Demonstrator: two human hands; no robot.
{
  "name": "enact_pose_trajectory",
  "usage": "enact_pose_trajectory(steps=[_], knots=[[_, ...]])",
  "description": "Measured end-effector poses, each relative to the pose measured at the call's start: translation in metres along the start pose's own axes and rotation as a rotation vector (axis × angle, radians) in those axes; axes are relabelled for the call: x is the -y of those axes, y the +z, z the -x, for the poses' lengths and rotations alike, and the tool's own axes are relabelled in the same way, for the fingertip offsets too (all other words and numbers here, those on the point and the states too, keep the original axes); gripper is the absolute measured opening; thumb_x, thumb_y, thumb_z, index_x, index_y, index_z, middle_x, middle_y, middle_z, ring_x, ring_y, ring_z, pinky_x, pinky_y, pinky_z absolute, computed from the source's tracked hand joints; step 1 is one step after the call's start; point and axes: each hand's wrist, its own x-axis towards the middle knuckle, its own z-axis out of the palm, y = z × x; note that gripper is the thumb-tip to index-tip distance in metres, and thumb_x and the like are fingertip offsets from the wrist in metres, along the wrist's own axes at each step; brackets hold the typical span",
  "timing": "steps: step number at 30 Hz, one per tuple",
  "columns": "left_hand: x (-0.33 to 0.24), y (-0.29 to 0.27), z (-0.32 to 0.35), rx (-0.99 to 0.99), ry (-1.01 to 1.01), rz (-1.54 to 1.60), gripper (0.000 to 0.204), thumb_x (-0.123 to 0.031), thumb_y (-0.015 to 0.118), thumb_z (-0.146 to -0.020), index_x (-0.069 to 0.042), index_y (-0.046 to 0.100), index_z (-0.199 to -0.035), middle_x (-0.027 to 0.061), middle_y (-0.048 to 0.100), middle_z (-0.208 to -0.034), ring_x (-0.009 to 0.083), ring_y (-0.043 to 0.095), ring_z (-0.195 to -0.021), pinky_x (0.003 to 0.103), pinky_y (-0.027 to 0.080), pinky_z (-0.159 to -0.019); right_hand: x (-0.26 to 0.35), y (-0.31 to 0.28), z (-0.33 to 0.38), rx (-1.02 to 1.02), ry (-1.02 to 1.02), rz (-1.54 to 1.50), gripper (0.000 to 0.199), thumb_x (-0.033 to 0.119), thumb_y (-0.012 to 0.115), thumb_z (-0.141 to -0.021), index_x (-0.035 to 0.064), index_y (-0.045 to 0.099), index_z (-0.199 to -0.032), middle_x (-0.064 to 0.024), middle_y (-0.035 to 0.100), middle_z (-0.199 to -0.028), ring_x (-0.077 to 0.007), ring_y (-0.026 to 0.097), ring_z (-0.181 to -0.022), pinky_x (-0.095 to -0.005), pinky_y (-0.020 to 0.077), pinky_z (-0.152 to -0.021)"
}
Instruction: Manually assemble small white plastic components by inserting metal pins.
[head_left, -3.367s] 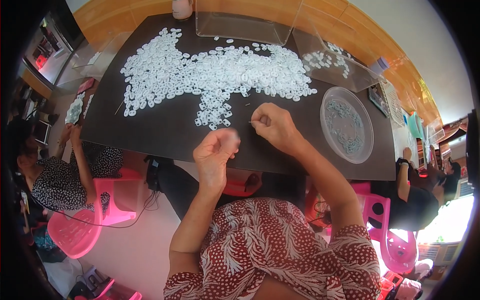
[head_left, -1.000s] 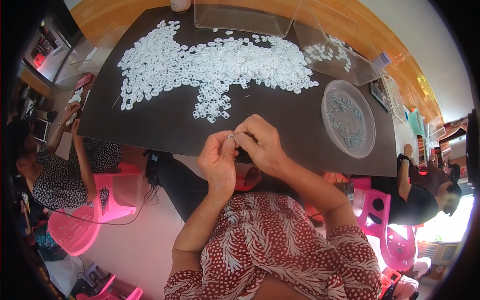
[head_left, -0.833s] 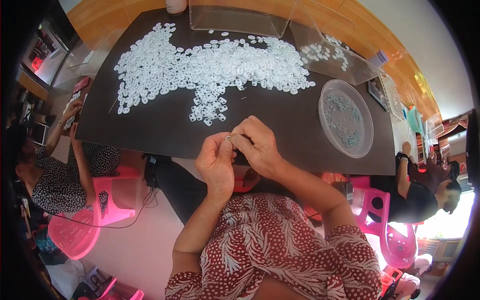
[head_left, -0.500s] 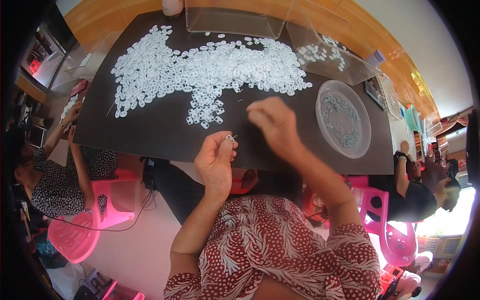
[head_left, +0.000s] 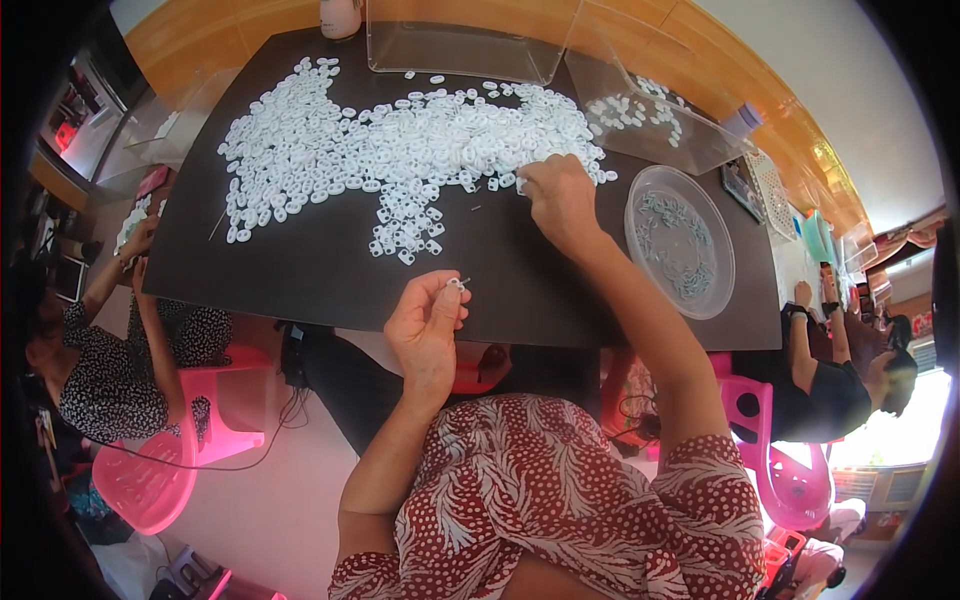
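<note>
My left hand (head_left: 428,315) is raised over the table's near edge. Its thumb and fingers pinch a small white plastic piece (head_left: 455,284), from which a thin metal pin (head_left: 465,281) sticks out. My right hand (head_left: 562,205) reaches to the near right edge of a wide pile of white oval plastic pieces with two holes (head_left: 440,130). Its fingers are closed, and a white piece (head_left: 521,186) shows at the fingertips. Nearer to me, a smaller cluster of white pieces (head_left: 405,225) juts from the pile. Between cluster and right hand lies a loose metal pin (head_left: 476,208).
A round clear tray (head_left: 728,290) of small grey-green pins sits at right on the dark table (head_left: 300,270). Clear plastic bins (head_left: 460,55) stand at the back, beside a bottle (head_left: 340,18). Co-workers (head_left: 115,370) sit left and right, near pink chairs (head_left: 150,490).
My right hand has moved forward from the open tabletop to the pile's edge, where its fingers close. My left hand keeps holding the white piece with its pin, nearly still.
</note>
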Motion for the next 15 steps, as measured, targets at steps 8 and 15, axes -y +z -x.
enact_pose_trajectory(steps=[8,15], knots=[[0.0,-0.001,0.0,0.028,0.005,0.0,0.014,-0.006,0.058,-0.09,0.003,0.06,-0.1,0.0057,0.063,-0.082,0.006,0.053,-0.065,0.018,0.044,-0.058,-0.009,-0.006,0.003,0.023,-0.085,0.046,0.019,0.002,0.066,-0.069,0.0112,0.067,-0.085,-0.01,0.056,-0.071,-0.0293,0.053,-0.075,-0.0395,0.0435,-0.064],[0.0,-0.001,0.001,0.036,0.013,0.008,0.014,-0.006,0.058,-0.089,0.003,0.061,-0.1,0.0054,0.063,-0.082,0.0062,0.054,-0.065,0.018,0.045,-0.059,-0.015,-0.003,-0.005,0.123,-0.21,0.133,0.021,0.002,0.067,-0.067,0.0115,0.066,-0.086,-0.0096,0.054,-0.073,-0.0291,0.052,-0.075,-0.0394,0.0434,-0.062]])
